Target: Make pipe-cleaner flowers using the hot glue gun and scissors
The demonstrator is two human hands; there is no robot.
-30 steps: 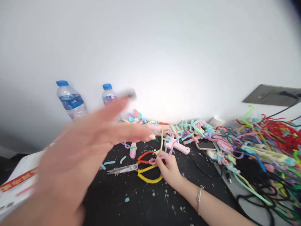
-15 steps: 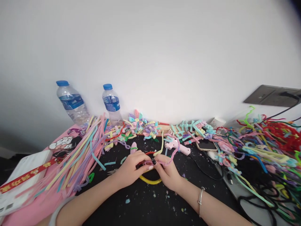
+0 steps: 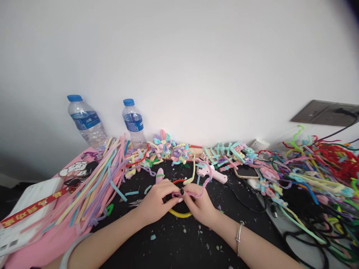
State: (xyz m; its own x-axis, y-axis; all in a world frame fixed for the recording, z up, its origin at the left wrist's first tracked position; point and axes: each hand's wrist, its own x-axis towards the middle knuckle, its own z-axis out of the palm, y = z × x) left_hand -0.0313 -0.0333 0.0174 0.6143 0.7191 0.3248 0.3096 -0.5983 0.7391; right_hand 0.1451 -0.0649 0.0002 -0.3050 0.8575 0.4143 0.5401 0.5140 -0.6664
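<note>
Both my hands meet over the black tabletop [image 3: 179,243]. My left hand [image 3: 155,203] and my right hand [image 3: 200,205] pinch the same pink pipe cleaner [image 3: 200,190], which loops up and to the right from my fingertips. Under my hands lie scissors [image 3: 179,213] with yellow and red handles; only the blade tip and part of the yellow handle show. A pale yellow pipe cleaner [image 3: 193,173] curves just behind my fingers. A bracelet sits on my right wrist.
Two water bottles [image 3: 85,121] [image 3: 133,121] stand at the wall on the left. Long pastel pipe cleaners [image 3: 95,183] fan over a pink sheet. A pink glue gun [image 3: 211,173], pipe-cleaner flowers [image 3: 168,147] and a big tangled heap [image 3: 314,175] with black cables fill the back and right.
My left hand, raised and blurred close to the camera a second ago, has come down and joined my right hand on the pink pipe cleaner. The scissors are now mostly covered.
</note>
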